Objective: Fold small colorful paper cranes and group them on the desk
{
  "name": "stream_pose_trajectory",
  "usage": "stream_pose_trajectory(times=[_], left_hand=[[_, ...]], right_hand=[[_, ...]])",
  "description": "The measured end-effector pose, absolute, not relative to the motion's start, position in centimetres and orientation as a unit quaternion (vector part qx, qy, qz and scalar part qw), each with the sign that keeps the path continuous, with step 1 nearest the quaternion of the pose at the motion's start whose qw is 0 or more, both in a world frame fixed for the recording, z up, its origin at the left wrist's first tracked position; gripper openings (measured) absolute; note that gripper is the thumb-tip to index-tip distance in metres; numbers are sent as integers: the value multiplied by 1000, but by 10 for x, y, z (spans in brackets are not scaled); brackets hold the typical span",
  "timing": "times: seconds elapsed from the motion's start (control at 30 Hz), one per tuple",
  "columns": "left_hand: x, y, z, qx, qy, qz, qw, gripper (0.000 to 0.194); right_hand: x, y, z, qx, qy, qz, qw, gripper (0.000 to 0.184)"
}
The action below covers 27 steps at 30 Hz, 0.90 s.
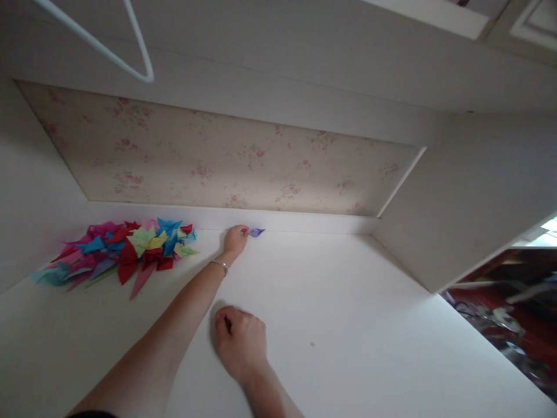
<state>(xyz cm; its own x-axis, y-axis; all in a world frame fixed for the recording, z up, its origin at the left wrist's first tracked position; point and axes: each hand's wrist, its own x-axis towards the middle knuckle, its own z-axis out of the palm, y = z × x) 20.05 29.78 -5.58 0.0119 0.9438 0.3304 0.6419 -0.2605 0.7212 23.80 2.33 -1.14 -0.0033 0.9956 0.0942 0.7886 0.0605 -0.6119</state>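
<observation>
My left hand (236,240), with a silver bracelet at the wrist, stretches to the back of the white surface. Its fingers pinch one end of a small purple folded-paper piece (256,232), which lies close to the back ledge and points right. Nearer to me, my right hand (241,341) rests on the surface as a loose fist, with nothing showing in it. Left of my left hand is a heap of colourful origami pieces (143,247) in red, blue, pink, yellow, green and purple, many with pointed tips. Their exact folded shapes are hard to make out.
White panels enclose the white surface (348,302) at left and right (470,191). Behind it stands floral wallpaper (261,162) above a low ledge. An overhang and a white bent rod (104,52) are above. Blurred objects (505,325) lie beyond the right edge.
</observation>
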Motion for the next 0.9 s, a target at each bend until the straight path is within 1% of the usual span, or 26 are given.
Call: stream_pose_trajectory(times=[0.13,0.3,0.5,0.63,0.8,0.9], left_hand=[[201,298,-56,684,579,402,190,21],[199,293,-51,671,588,410,191,27],[192,269,-40,650,595,427,202,23],[175,231,-29,643,595,425,228,22],[132,158,-16,657,567,440,229,17],[102,113,-15,614,572,450,305,22]], right_hand=[[238,24,-11,-654,-680,203,260,27],[237,24,-11,-660,-677,208,249,27],[236,24,-12,-664,-675,191,260,27],[237,24,-12,-663,-678,183,261,27],[236,20,-8,-663,-679,177,260,28],[235,17,-7,-657,-682,180,266,30]])
